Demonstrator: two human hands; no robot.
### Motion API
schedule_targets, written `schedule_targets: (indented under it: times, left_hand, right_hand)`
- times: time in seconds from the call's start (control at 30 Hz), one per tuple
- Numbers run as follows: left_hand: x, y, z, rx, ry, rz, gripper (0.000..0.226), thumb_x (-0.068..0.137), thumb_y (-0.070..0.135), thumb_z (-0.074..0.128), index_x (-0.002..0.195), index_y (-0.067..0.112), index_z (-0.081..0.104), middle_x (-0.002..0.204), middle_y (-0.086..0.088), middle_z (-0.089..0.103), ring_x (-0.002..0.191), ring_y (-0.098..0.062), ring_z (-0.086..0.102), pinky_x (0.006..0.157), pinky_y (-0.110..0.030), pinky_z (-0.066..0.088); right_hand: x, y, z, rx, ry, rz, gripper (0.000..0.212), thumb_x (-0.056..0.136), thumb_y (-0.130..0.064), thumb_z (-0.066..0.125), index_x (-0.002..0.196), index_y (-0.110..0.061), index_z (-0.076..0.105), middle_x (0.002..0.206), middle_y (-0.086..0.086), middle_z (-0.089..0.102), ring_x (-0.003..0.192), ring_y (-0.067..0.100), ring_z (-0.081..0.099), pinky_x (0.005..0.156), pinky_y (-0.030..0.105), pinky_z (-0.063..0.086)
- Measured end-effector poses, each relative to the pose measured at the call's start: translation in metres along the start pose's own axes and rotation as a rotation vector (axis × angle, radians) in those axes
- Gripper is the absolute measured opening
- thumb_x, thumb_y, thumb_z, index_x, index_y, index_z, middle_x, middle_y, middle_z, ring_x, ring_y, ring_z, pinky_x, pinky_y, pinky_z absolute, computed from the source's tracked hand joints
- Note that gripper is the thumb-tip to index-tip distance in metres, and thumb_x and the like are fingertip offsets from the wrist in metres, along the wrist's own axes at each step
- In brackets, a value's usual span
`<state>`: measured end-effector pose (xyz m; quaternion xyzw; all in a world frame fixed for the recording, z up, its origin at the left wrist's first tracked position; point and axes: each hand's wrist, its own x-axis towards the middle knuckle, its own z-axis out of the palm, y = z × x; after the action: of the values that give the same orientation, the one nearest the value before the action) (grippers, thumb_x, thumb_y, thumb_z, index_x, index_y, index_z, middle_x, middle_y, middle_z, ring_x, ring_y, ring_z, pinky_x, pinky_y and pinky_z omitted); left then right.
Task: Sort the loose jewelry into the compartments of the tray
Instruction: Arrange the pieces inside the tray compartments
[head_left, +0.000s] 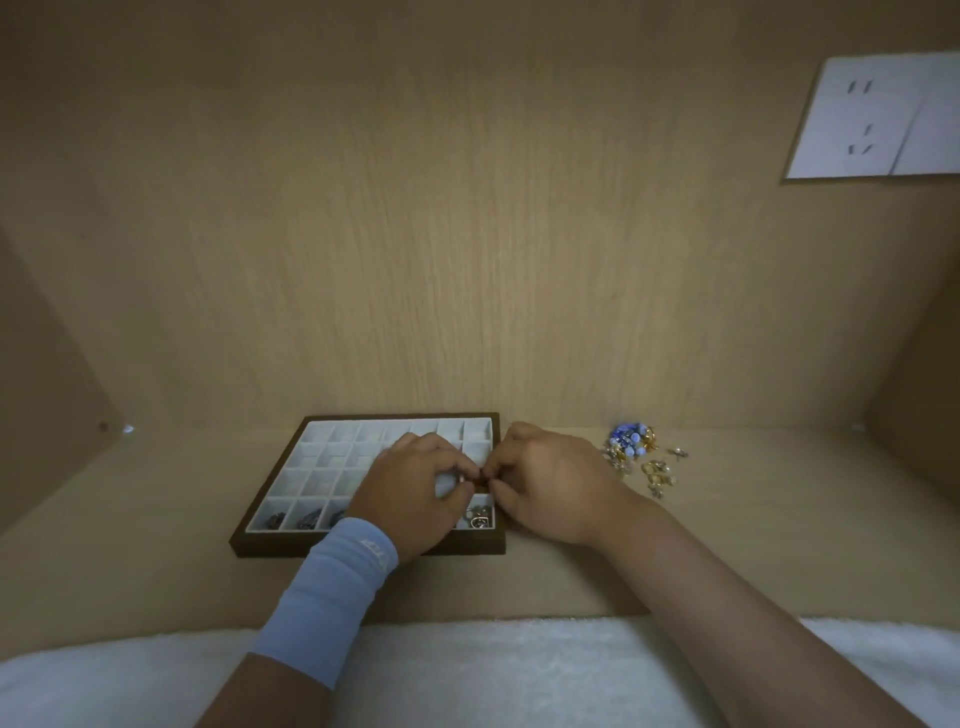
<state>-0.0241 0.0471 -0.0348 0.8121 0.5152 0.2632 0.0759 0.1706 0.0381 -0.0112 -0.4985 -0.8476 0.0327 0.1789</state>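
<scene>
A brown-rimmed tray (270, 548) with white square compartments sits on a pale wooden bench (156, 519), set close against the wood-grain back panel. Dark pieces (310, 518) lie in the three leftmost compartments of its front row; most of the other visible compartments hold nothing.

A person's left hand (415, 488), its wrist in a light blue sleeve (332, 592), reaches over the right half of the tray, fingers curled inward. They meet the curled fingers of the right hand (550, 488) above the tray's right edge, and both hands pinch a small reddish piece (480, 483) between their fingertips; what kind of piece it is cannot be told. Just below that, a silver and gold item (480, 517) rests in the front-right compartment.

To the right of the tray, well apart from it, a pile of loose jewelry (639, 457) in blue, gold and silver lies on the bench near the back panel. A white sheet (878, 114) hangs on the panel at upper right. White fleecy cloth (519, 670) runs along the bench's near edge.
</scene>
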Motion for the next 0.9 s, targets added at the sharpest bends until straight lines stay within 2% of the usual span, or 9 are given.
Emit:
schedule_targets:
  times: [0.2, 0.33, 0.43, 0.57, 0.67, 0.77, 0.9]
  left_hand:
    - [0.020, 0.034, 0.005, -0.134, 0.031, -0.011, 0.014, 0.090, 0.029, 0.058, 0.099, 0.033, 0.068, 0.099, 0.019, 0.060, 0.101, -0.004, 0.052, 0.092, -0.025, 0.043]
    - [0.050, 0.070, 0.022, -0.228, -0.044, -0.032, 0.015, 0.089, 0.026, 0.059, 0.097, 0.034, 0.069, 0.096, 0.021, 0.060, 0.091, 0.000, 0.057, 0.090, -0.027, 0.048]
    - [0.073, 0.095, 0.042, -0.201, -0.109, -0.033, 0.018, 0.089, 0.025, 0.057, 0.099, 0.034, 0.069, 0.100, 0.020, 0.061, 0.093, -0.004, 0.059, 0.092, -0.030, 0.049]
    - [0.095, 0.114, 0.070, -0.099, -0.211, 0.022, 0.028, 0.091, 0.026, 0.052, 0.113, 0.032, 0.068, 0.117, 0.007, 0.063, 0.109, -0.017, 0.056, 0.098, -0.037, 0.046]
    - [0.100, 0.118, 0.080, -0.014, -0.268, 0.082, 0.028, 0.093, 0.025, 0.049, 0.108, 0.030, 0.072, 0.113, 0.002, 0.066, 0.107, -0.021, 0.057, 0.094, -0.037, 0.047]
    - [0.098, 0.115, 0.082, -0.006, -0.256, 0.067, 0.024, 0.093, 0.027, 0.052, 0.100, 0.027, 0.075, 0.108, 0.001, 0.067, 0.102, -0.021, 0.058, 0.091, -0.037, 0.048]
    - [0.095, 0.107, 0.079, 0.001, -0.217, -0.015, 0.020, 0.090, 0.027, 0.055, 0.094, 0.030, 0.074, 0.108, 0.009, 0.065, 0.100, -0.015, 0.058, 0.091, -0.035, 0.048]
  right_hand:
    - [0.000, 0.053, -0.037, -0.016, 0.063, 0.197, 0.022, 0.096, -0.027, 0.053, 0.109, -0.032, 0.070, 0.109, -0.011, 0.064, 0.101, 0.015, 0.061, 0.076, 0.027, 0.042]
    - [-0.010, 0.098, -0.054, -0.056, 0.066, 0.330, 0.028, 0.095, -0.019, 0.054, 0.108, -0.036, 0.071, 0.117, -0.012, 0.066, 0.106, 0.015, 0.062, 0.076, 0.027, 0.043]
    - [-0.019, 0.121, -0.057, -0.015, 0.004, 0.383, 0.039, 0.091, -0.012, 0.054, 0.107, -0.043, 0.072, 0.109, -0.017, 0.067, 0.096, 0.009, 0.062, 0.070, 0.022, 0.039]
    - [-0.025, 0.136, -0.046, 0.064, -0.018, 0.358, 0.049, 0.080, -0.006, 0.057, 0.107, -0.046, 0.072, 0.099, -0.018, 0.069, 0.088, 0.005, 0.064, 0.073, 0.027, 0.052]
    - [-0.023, 0.141, -0.037, 0.137, -0.039, 0.347, 0.045, 0.079, -0.008, 0.055, 0.106, -0.040, 0.072, 0.094, -0.016, 0.070, 0.082, 0.004, 0.065, 0.072, 0.028, 0.054]
    - [-0.020, 0.146, -0.028, 0.119, -0.045, 0.341, 0.038, 0.085, -0.013, 0.057, 0.109, -0.038, 0.072, 0.105, -0.010, 0.069, 0.095, 0.012, 0.066, 0.079, 0.033, 0.055]
    - [-0.017, 0.152, -0.022, 0.041, -0.073, 0.342, 0.031, 0.093, -0.020, 0.056, 0.114, -0.037, 0.072, 0.115, -0.009, 0.067, 0.105, 0.016, 0.064, 0.081, 0.028, 0.050]
